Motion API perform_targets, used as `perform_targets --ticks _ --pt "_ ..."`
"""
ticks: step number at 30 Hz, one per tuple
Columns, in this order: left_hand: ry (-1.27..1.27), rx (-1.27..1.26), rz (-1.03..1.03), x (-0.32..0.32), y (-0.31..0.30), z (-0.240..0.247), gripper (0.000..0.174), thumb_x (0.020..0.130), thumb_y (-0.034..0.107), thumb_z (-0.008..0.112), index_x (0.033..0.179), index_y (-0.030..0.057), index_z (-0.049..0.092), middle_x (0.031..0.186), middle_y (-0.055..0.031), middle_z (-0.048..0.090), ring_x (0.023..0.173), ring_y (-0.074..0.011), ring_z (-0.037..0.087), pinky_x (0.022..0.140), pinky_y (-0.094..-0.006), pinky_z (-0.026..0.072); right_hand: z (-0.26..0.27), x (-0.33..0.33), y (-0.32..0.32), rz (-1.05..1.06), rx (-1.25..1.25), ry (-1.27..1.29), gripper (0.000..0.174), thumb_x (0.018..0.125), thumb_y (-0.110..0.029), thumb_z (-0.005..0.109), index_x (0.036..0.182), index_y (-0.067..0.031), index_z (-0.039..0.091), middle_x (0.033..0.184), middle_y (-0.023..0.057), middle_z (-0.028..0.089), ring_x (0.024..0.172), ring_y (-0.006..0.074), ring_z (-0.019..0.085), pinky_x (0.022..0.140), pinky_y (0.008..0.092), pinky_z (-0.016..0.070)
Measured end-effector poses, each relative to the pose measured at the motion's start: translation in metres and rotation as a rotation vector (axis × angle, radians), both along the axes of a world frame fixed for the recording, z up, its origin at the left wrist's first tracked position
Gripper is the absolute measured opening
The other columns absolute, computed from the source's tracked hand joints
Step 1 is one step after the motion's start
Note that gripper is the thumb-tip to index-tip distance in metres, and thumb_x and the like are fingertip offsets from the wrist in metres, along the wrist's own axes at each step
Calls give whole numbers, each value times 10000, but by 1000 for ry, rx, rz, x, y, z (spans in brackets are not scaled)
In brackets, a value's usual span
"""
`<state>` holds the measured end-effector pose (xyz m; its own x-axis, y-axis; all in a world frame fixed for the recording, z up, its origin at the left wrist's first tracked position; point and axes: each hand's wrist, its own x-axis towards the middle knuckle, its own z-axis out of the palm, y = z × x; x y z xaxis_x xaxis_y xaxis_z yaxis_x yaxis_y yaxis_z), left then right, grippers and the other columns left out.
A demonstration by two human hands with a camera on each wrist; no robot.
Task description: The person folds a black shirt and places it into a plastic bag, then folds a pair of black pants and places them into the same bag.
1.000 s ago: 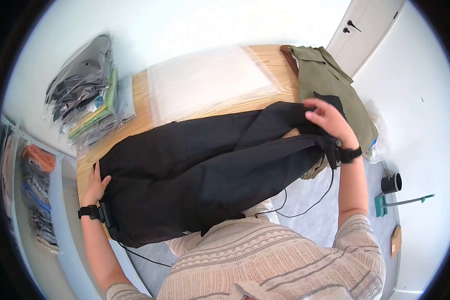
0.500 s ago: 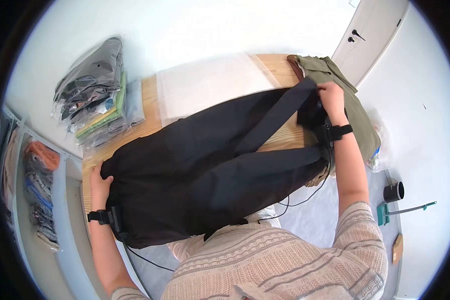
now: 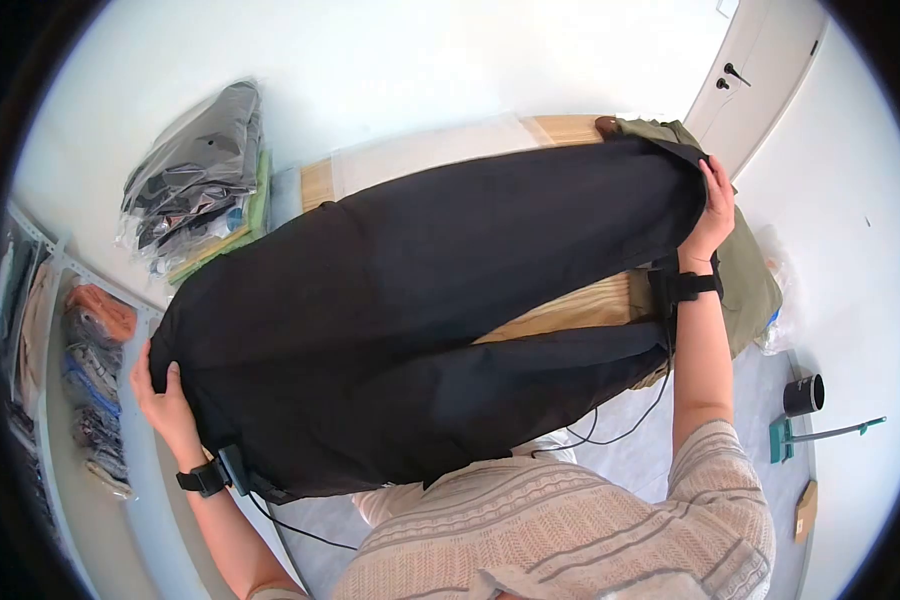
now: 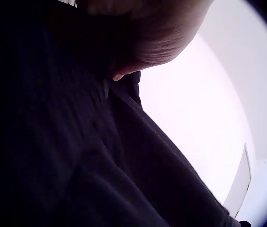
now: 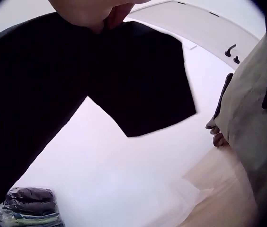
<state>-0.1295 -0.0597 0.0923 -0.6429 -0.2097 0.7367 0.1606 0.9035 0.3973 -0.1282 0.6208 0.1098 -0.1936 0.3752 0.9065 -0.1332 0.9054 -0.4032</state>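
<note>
Black trousers (image 3: 370, 270) lie spread over the wooden table, waist end at the left, the two legs parted toward the right. My left hand (image 3: 170, 412) grips the waist end, thumb on top of the cloth; in the left wrist view the hand (image 4: 152, 33) is at the dark fabric (image 4: 91, 142). At the cuff of the far leg, my right hand (image 3: 712, 215) pinches the cloth and holds it up. From the right wrist view, this hand (image 5: 95, 12) has the black cuff (image 5: 143, 85) hanging from it. The near leg's end lies by the right wrist.
Olive garments (image 3: 750, 280) are at the table's right end, partly under the black cloth. Clear plastic sheets (image 3: 440, 150) lie along the back edge. Bagged clothes (image 3: 205, 170) are stacked at the back left. A shelf (image 3: 145, 400) stands left; a black bin (image 3: 803, 395) is on the floor.
The far leg has been lifted and drawn out straighter to the right, after my right hand took hold of its end. My left hand has shifted outward to the left with the waist.
</note>
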Motion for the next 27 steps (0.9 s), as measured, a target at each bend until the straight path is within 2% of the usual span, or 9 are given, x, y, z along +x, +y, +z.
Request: perform_targets --ticks 8,10,11,13,14,16,19,23,27 --pt "55 -61 -6 -43 0 4 466 779 -43 636 1228 69 580 1188 -147 560 1134 -316 517 1001 -384 382 4 -11 -1 -62 42 105 375 820 97 490 1114 -49 671 1258 95 600 1157 243 571 982 318 449" --pt "-20 -109 -45 -63 -9 -21 530 773 -33 645 1277 96 542 1255 -169 518 1205 -346 460 1035 -408 350 -6 -18 13 127 62 -12 451 782 156 421 1110 -33 665 1311 127 560 1200 252 547 1000 329 434" --pt "-184 -166 -62 -75 -24 -41 637 759 -10 673 1350 126 478 1400 -190 403 1284 -389 384 1077 -413 308 -11 -18 20 193 50 -225 480 753 150 394 1114 -26 657 1370 160 498 1235 280 514 1015 334 420" --pt "-535 -142 7 -72 -19 -59 706 764 68 701 1405 153 418 1513 -191 243 1360 -412 277 1108 -443 267 -34 -22 41 41 99 -575 390 768 67 451 1070 -30 678 1301 178 549 1179 305 548 995 337 434" --pt "-532 -145 -7 -67 -15 -61 706 764 68 701 1405 153 418 1513 -191 243 1360 -412 277 1108 -443 267 -38 -20 52 27 96 -573 390 768 67 451 1070 -30 678 1301 178 549 1179 305 548 995 337 434" --pt "-794 -330 -61 -35 27 -33 726 778 149 710 1429 165 388 1549 -186 158 1401 -419 187 1117 -477 240 -39 -10 61 62 -107 -892 295 791 -38 505 1009 -44 704 1164 175 629 1091 330 590 957 355 460" --pt "-855 -396 -156 -6 47 -33 658 827 209 673 1416 112 396 1532 -212 190 1397 -446 167 1115 -498 233 -16 -11 34 94 -137 -948 243 807 -101 529 945 -38 719 1026 172 676 1019 332 621 916 376 480" --pt "-1017 -253 -311 35 74 -34 688 850 276 658 1430 66 352 1502 -277 215 1388 -466 177 1125 -465 229 -17 -51 19 153 157 -1008 340 808 -188 592 1107 -38 652 1062 178 660 1020 323 619 896 392 485" --pt "-1132 -261 -261 47 92 -46 843 807 351 694 1488 145 242 1554 -219 65 1423 -445 42 1090 -615 197 -23 -113 -17 117 227 -1146 407 779 -284 640 1111 -48 640 1068 190 654 1025 353 613 876 438 490"
